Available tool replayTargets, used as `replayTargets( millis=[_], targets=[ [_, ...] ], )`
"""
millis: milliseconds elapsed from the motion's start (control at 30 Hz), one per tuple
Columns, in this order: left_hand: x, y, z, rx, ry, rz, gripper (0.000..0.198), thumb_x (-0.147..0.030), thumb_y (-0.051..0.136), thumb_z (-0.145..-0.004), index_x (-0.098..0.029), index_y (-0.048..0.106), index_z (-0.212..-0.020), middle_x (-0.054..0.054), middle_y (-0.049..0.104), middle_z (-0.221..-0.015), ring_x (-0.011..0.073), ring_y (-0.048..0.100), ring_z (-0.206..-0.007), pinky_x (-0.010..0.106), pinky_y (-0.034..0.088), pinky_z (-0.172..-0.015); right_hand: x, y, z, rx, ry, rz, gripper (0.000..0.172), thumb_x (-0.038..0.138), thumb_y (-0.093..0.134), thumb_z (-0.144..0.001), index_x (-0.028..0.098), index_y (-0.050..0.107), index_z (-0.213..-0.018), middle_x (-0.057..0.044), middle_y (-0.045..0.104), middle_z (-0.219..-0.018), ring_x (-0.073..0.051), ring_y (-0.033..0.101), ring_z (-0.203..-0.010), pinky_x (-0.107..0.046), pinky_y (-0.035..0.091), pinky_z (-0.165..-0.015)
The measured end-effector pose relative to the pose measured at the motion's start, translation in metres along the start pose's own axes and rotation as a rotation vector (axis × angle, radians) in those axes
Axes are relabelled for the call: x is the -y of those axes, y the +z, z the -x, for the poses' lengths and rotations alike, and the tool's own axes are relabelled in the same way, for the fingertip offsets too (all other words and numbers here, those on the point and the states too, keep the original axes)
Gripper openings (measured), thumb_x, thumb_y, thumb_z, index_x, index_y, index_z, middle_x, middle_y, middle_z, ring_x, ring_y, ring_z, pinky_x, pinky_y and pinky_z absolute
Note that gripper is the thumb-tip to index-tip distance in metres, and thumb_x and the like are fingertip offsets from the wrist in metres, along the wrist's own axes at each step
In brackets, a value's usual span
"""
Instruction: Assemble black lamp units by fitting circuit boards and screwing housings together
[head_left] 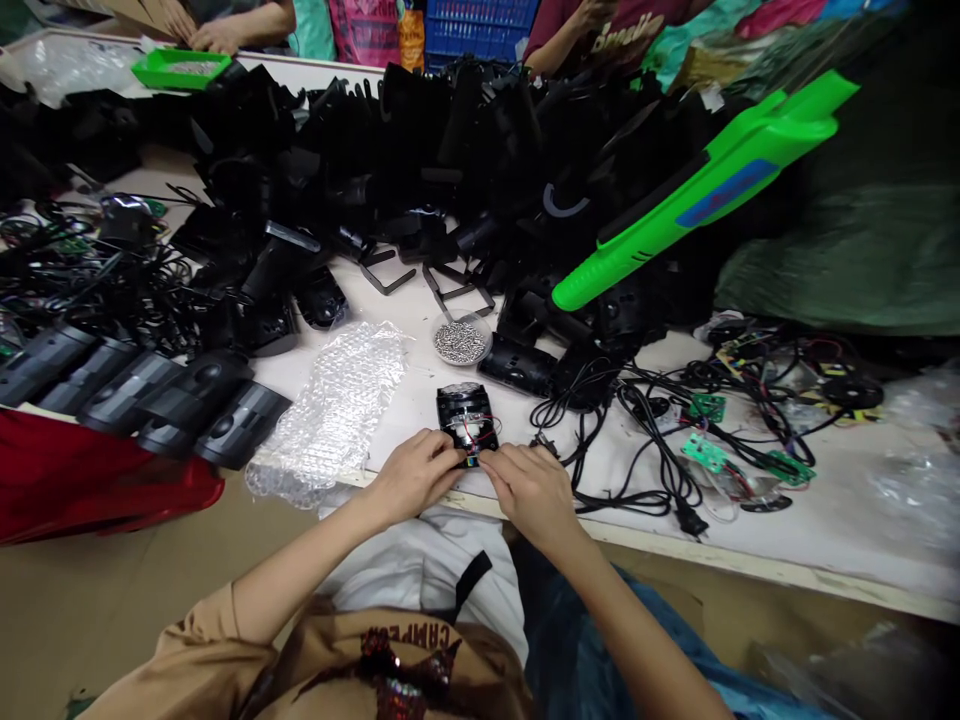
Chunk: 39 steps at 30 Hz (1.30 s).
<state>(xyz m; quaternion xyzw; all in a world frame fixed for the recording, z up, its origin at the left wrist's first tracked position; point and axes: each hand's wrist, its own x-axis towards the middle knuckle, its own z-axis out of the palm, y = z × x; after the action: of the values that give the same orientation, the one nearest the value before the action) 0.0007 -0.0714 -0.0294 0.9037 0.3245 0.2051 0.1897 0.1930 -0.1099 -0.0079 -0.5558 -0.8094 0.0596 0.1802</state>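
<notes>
Black housing (460,398), near edge pinched by left hand (421,470) and right hand (531,490), could get its looping red wire (498,428) nicked if fingertips press inward.

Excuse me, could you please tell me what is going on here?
A person has their left hand and right hand at the near end of an opened black unit with wires showing, at the table's front edge. What the fingertips pinch is too small to tell. Just beyond sits a bowl of small metal parts; bubble wrap lies to the left, black cords to the right. A green tool is untouched.
</notes>
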Motion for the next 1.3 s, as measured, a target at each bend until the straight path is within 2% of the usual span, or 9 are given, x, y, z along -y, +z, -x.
replayTargets(
  millis=[233,467,667,767,867,1033,1100,1200,1300],
  targets=[
    [-0.001,-0.002,-0.001,0.024,-0.008,-0.002,0.02,-0.025,0.045,-0.09,-0.018,0.053,-0.106,0.006,0.053,-0.093,0.017,0.051,-0.082,0.028,0.047,-0.07,0.001,0.0,0.006,-0.016,0.149,-0.122,0.021,0.024,0.045,-0.091,0.019,0.065,-0.092,-0.002,0.066,-0.083,-0.014,0.055,-0.075,-0.026,0.034,-0.071],
    [0.003,0.001,0.002,0.011,0.013,0.037,0.02,-0.025,0.045,-0.09,-0.017,0.052,-0.107,0.008,0.054,-0.098,0.0179,0.053,-0.087,0.03,0.05,-0.073,0.005,0.01,0.007,-0.079,0.062,-0.009,0.02,0.019,0.045,-0.089,0.017,0.065,-0.09,-0.004,0.067,-0.081,-0.014,0.055,-0.074,-0.028,0.034,-0.07],
    [0.006,0.003,0.005,-0.022,-0.038,0.183,0.024,-0.026,0.047,-0.09,-0.018,0.049,-0.112,0.008,0.055,-0.101,0.0161,0.054,-0.095,0.028,0.05,-0.08,-0.002,0.016,0.008,-0.073,0.073,-0.027,0.02,0.019,0.045,-0.09,0.018,0.065,-0.09,-0.002,0.066,-0.08,-0.014,0.055,-0.073,-0.027,0.034,-0.068],
    [0.007,0.006,0.007,-0.053,0.009,0.069,0.016,-0.025,0.046,-0.09,-0.018,0.055,-0.101,0.007,0.054,-0.096,0.015,0.055,-0.086,0.026,0.05,-0.071,-0.003,0.014,0.005,-0.027,0.032,0.025,0.021,0.016,0.046,-0.089,0.019,0.066,-0.092,-0.002,0.065,-0.08,-0.015,0.055,-0.073,-0.028,0.034,-0.069],
    [0.008,0.007,0.007,-0.05,0.038,-0.038,0.015,-0.026,0.045,-0.09,-0.018,0.056,-0.098,0.006,0.054,-0.092,0.0145,0.055,-0.079,0.025,0.049,-0.063,-0.001,0.009,0.002,0.007,0.055,-0.016,0.02,0.022,0.046,-0.09,0.019,0.066,-0.09,-0.003,0.065,-0.079,-0.014,0.056,-0.073,-0.028,0.035,-0.069],
    [0.008,0.004,0.007,-0.015,0.05,-0.039,0.017,-0.026,0.045,-0.09,-0.016,0.055,-0.1,0.007,0.056,-0.094,0.0158,0.055,-0.084,0.027,0.05,-0.069,-0.006,-0.002,0.009,-0.03,0.138,-0.123,0.022,0.03,0.047,-0.09,0.017,0.061,-0.101,-0.006,0.066,-0.092,-0.017,0.058,-0.083,-0.028,0.039,-0.074],
    [0.006,0.001,0.007,0.0,0.046,-0.026,0.017,-0.026,0.046,-0.09,-0.016,0.055,-0.101,0.007,0.056,-0.094,0.0166,0.055,-0.086,0.028,0.05,-0.071,-0.014,-0.008,0.014,-0.026,0.172,-0.157,0.021,0.03,0.047,-0.089,0.018,0.061,-0.098,-0.006,0.066,-0.09,-0.017,0.058,-0.083,-0.029,0.04,-0.075],
    [0.006,-0.004,0.002,-0.001,0.06,-0.015,0.028,-0.035,0.049,-0.088,-0.016,0.052,-0.109,0.009,0.057,-0.095,0.0183,0.056,-0.087,0.031,0.05,-0.073,-0.024,-0.015,0.019,-0.021,0.21,-0.235,0.019,0.029,0.046,-0.089,0.02,0.063,-0.088,-0.003,0.066,-0.079,-0.017,0.059,-0.078,-0.031,0.041,-0.076],
    [0.008,-0.009,-0.017,-0.078,0.093,0.007,0.063,-0.054,0.055,-0.079,-0.016,0.04,-0.127,0.016,0.052,-0.116,0.0267,0.051,-0.107,0.041,0.047,-0.086,-0.028,-0.018,0.016,-0.018,0.214,-0.287,0.019,0.028,0.046,-0.089,0.021,0.064,-0.086,-0.002,0.065,-0.076,-0.017,0.059,-0.076,-0.032,0.042,-0.078]
  ],
)
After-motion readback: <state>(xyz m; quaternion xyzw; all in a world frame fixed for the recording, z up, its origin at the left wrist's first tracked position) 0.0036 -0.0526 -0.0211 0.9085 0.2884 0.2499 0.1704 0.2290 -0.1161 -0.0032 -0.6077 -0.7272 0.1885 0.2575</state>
